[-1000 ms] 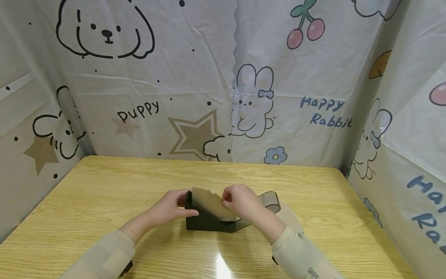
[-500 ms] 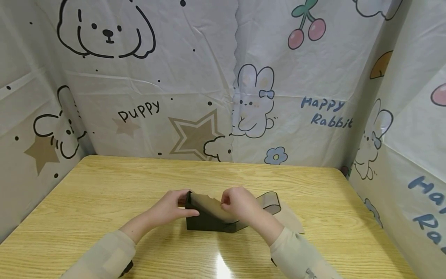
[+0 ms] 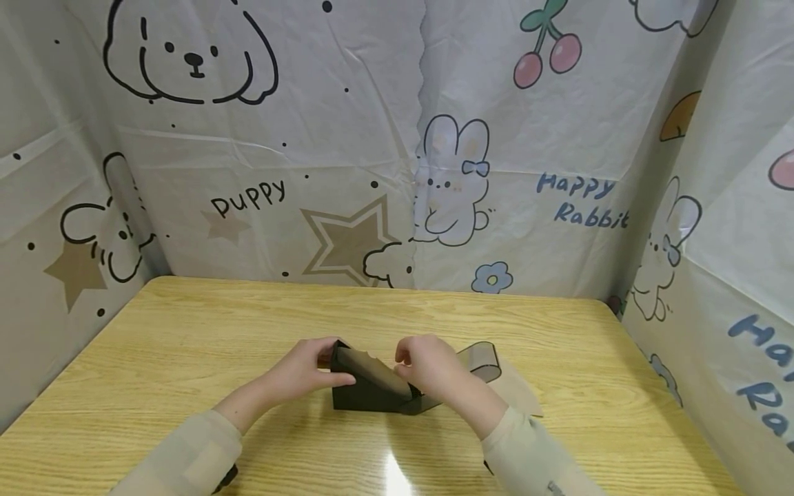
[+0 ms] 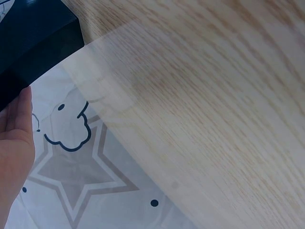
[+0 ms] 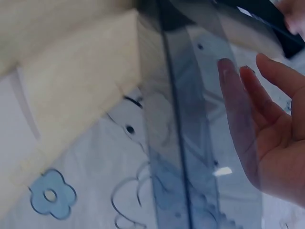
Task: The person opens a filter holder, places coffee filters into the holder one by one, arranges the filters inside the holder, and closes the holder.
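A black box [image 3: 372, 396] with a slanted open top stands mid-table, brown paper sheets [image 3: 378, 370] sunk inside it. My left hand [image 3: 304, 368] grips its left end, thumb along the near side and fingers behind; the left wrist view shows fingertips against the black wall [image 4: 43, 43]. From the box's right end a clear, curved cover [image 3: 482, 359] extends to the right. My right hand [image 3: 428, 365] hovers just over the box's right end, fingers loosely bent. The right wrist view shows this hand [image 5: 279, 138] holding nothing, its fingers apart, partly seen through the clear plastic [image 5: 200, 119].
To the right of the box, a light brown sheet [image 3: 520, 394] lies flat on the wooden table [image 3: 248, 310], partly behind the cover and my right forearm. A printed cloth curtain [image 3: 347, 138] surrounds the table's back and sides.
The brown paper has sunk lower into the black box, its top edge dropping toward the rim. My right hand has come off the paper, fingers loosening. My left hand keeps its place.
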Action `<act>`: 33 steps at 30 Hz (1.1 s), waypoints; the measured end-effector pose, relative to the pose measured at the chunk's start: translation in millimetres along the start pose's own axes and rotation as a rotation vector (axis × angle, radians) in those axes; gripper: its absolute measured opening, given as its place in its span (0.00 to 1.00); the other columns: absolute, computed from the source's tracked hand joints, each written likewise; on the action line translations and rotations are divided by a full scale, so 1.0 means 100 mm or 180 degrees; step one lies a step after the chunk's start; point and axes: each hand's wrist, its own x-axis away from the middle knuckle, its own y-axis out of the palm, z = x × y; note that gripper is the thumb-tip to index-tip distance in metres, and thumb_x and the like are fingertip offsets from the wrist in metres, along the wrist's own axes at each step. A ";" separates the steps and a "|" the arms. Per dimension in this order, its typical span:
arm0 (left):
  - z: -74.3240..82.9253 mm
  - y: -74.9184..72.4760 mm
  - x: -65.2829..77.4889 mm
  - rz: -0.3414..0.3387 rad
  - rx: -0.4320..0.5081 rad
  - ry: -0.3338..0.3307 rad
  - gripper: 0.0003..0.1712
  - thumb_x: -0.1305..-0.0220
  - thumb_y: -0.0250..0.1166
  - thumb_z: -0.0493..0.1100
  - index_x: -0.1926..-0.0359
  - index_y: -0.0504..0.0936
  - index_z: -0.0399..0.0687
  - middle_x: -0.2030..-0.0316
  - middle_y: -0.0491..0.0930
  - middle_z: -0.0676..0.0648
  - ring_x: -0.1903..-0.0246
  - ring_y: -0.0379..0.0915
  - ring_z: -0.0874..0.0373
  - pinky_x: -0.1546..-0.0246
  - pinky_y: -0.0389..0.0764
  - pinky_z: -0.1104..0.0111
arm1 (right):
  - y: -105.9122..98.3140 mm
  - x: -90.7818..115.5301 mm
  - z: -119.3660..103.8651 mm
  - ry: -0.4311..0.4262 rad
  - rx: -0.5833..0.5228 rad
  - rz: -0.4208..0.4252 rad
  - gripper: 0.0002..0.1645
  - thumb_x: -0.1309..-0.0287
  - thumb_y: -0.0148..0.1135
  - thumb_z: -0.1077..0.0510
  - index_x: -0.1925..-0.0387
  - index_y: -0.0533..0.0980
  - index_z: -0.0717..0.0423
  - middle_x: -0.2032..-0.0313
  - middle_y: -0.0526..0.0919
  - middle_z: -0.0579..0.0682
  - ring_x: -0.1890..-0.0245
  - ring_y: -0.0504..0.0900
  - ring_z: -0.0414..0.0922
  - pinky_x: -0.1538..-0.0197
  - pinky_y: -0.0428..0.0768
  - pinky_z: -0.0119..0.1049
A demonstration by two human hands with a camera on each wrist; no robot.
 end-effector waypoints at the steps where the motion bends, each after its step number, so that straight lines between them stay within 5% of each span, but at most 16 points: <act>1: 0.00 0.00 0.00 -0.0007 -0.0002 -0.0009 0.19 0.44 0.67 0.52 0.56 0.77 0.47 0.61 0.82 0.52 0.57 0.79 0.57 0.56 0.79 0.70 | -0.06 0.02 0.00 0.0039 -0.0004 0.0044 0.04 0.45 0.64 0.58 0.70 0.79 0.56 0.72 0.81 0.48 0.71 0.78 0.42 0.67 0.76 0.36; 7: 0.01 -0.01 0.01 -0.0029 -0.0009 -0.0022 0.20 0.44 0.67 0.54 0.55 0.77 0.50 0.60 0.81 0.54 0.55 0.78 0.56 0.54 0.79 0.68 | -0.53 0.12 0.10 0.0323 -0.0155 0.0512 0.05 0.43 0.63 0.55 0.68 0.80 0.52 0.71 0.83 0.45 0.72 0.78 0.39 0.67 0.76 0.34; 14: 0.00 -0.03 0.02 -0.0020 -0.0010 -0.0025 0.20 0.44 0.67 0.54 0.54 0.77 0.50 0.59 0.81 0.53 0.55 0.78 0.56 0.54 0.78 0.69 | -0.87 0.20 0.56 0.0783 -0.0102 0.0766 0.10 0.40 0.59 0.53 0.64 0.80 0.55 0.66 0.84 0.50 0.66 0.80 0.46 0.63 0.77 0.41; 17: 0.00 -0.03 0.02 -0.0019 0.0019 -0.0018 0.20 0.44 0.67 0.54 0.54 0.77 0.50 0.60 0.81 0.53 0.55 0.78 0.57 0.55 0.78 0.70 | -0.81 0.20 0.83 0.1032 -0.0003 0.0614 0.12 0.40 0.59 0.53 0.64 0.80 0.57 0.65 0.83 0.53 0.67 0.79 0.47 0.66 0.76 0.42; 25: -0.02 -0.01 0.02 -0.0033 -0.0012 -0.0010 0.20 0.44 0.66 0.54 0.55 0.77 0.49 0.60 0.81 0.52 0.56 0.78 0.58 0.55 0.78 0.70 | -0.31 0.28 1.45 0.1526 0.0222 -0.0309 0.14 0.46 0.62 0.54 0.65 0.76 0.62 0.66 0.81 0.54 0.70 0.76 0.46 0.68 0.74 0.42; 33: 0.01 0.01 0.01 -0.0031 0.0014 -0.0026 0.19 0.44 0.67 0.53 0.55 0.77 0.49 0.60 0.81 0.52 0.56 0.78 0.58 0.55 0.78 0.71 | -0.11 0.36 1.70 0.1729 0.0153 -0.0343 0.12 0.53 0.65 0.56 0.82 0.71 0.56 0.81 0.70 0.47 0.79 0.67 0.43 0.76 0.64 0.34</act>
